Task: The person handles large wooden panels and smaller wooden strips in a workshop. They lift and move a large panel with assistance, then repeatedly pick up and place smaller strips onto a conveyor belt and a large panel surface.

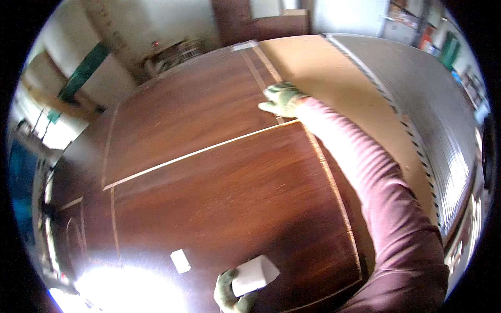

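A large dark-brown wood-grain panel (219, 219) lies flat before me, crossed by thin pale strips. My left hand (226, 291), in a green-and-pale work glove, grips a white, folded-looking piece (250, 276) at the near edge of view; its material is unclear. Up and left of that hand, a small white block (181, 261) rests on the panel. My right arm reaches far out, and the gloved right hand (282, 101) is over the panel's far right part, by a pale strip (254, 72). Blur hides whether its fingers hold anything.
Right of the brown panel lies a tan board (332, 70), and beyond it a ribbed grey surface (415, 78) with a dark-dashed edge. A green bar (84, 72) stands at the far left. Bright glare (129, 289) washes out the near left corner.
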`<control>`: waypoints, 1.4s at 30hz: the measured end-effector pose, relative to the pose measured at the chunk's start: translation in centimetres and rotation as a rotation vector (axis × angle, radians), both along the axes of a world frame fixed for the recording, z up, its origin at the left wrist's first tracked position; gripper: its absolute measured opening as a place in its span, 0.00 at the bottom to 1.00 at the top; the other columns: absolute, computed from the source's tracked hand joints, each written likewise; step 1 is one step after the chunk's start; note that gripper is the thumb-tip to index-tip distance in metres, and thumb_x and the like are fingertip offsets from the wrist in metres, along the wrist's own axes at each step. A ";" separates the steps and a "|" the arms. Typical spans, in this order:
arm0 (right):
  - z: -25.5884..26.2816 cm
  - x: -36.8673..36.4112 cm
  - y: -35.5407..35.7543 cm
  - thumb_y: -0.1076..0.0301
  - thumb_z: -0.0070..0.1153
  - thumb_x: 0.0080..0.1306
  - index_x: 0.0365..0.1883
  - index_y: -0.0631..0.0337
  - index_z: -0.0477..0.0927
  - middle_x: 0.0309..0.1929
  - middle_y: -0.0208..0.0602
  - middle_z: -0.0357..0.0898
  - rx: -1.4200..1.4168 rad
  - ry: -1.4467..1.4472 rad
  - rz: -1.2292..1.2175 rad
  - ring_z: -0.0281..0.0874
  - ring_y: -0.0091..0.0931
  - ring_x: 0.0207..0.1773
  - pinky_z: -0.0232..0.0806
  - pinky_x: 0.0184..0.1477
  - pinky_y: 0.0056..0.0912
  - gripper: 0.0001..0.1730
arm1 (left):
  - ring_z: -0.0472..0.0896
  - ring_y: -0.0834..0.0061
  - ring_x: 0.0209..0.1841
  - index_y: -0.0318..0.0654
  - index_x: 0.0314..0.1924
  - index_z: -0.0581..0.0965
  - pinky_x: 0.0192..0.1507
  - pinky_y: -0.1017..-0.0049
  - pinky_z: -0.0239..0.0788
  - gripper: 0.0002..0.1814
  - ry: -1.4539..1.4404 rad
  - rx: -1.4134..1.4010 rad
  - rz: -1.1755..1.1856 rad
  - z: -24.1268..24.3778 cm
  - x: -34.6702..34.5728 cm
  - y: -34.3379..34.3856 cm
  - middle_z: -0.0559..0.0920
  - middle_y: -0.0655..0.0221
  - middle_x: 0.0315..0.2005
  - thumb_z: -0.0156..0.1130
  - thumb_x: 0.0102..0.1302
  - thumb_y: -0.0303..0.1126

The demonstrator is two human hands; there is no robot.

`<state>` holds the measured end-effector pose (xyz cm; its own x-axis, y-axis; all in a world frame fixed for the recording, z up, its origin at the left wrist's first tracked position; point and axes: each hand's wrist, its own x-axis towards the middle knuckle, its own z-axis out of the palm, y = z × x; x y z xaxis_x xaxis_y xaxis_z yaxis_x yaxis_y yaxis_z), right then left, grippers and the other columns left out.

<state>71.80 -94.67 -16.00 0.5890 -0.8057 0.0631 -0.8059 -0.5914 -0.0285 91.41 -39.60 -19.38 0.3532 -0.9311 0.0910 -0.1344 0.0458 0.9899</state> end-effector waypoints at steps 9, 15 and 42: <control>2.0 -3.0 9.6 0.45 0.55 0.78 0.69 0.65 0.76 0.69 0.51 0.77 0.496 -0.516 -0.022 0.72 0.38 0.73 0.61 0.75 0.36 0.34 | 0.77 0.66 0.64 0.27 0.72 0.66 0.67 0.66 0.70 0.38 0.400 -0.041 -0.018 2.5 -0.2 -1.5 0.78 0.58 0.61 0.67 0.61 0.18; 8.6 -1.8 32.6 0.61 0.66 0.72 0.52 0.65 0.85 0.50 0.42 0.88 0.741 -0.623 0.526 0.86 0.30 0.52 0.77 0.55 0.37 0.18 | 0.81 0.62 0.59 0.41 0.73 0.65 0.51 0.67 0.79 0.44 0.806 -0.321 0.096 6.0 -0.4 1.8 0.79 0.60 0.60 0.74 0.58 0.39; 13.9 23.9 70.5 0.65 0.80 0.58 0.76 0.64 0.65 0.59 0.44 0.83 0.735 -1.063 0.803 0.83 0.29 0.60 0.74 0.65 0.37 0.52 | 0.77 0.62 0.62 0.43 0.82 0.51 0.64 0.59 0.74 0.68 0.453 -0.557 0.315 15.2 15.5 29.2 0.75 0.59 0.62 0.87 0.49 0.42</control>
<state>95.72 -24.15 -2.11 0.8141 -0.3448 0.4672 0.2961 -0.4457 -0.8448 106.95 -10.42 -4.23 0.7076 -0.6400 0.2995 0.1876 0.5788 0.7936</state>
